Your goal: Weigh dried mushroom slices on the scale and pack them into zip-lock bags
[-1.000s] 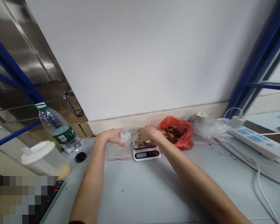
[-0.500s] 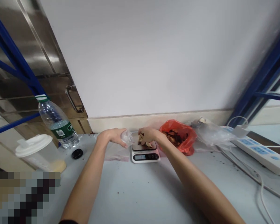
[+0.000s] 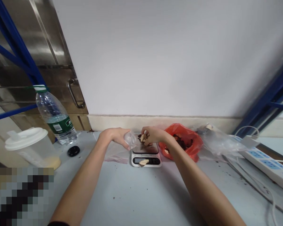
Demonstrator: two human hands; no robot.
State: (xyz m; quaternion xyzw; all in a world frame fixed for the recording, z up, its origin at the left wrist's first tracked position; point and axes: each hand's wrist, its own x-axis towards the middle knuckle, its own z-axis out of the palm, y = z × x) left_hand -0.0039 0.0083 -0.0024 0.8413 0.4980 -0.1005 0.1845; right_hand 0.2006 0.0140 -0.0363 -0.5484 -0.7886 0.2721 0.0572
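A white digital kitchen scale point(image 3: 133, 161) stands on the table near the wall. My left hand point(image 3: 118, 136) is closed around a clear plastic cup point(image 3: 131, 139), tilted with its mouth toward the scale. Over the scale's dark platform, my right hand point(image 3: 152, 135) grips dried brown-and-cream slices point(image 3: 144, 138). One pale slice point(image 3: 143, 162) lies across the scale's display panel. To the right of the scale sits an open red plastic bag point(image 3: 195, 147) holding more dark dried slices point(image 3: 182, 142); my right forearm passes in front of it.
At left stand a water bottle point(image 3: 58, 121), a lidded plastic jug point(image 3: 33, 150) and a black cap point(image 3: 74, 151). Clear plastic bags point(image 3: 214, 139) and a white power strip point(image 3: 269, 163) with cables lie at right. A flat clear bag point(image 3: 115, 153) lies under my left hand.
A pale slice now rests on the display panel, where none lay before. The slices in my right hand are raised slightly off the platform. The camera view has shifted a little.
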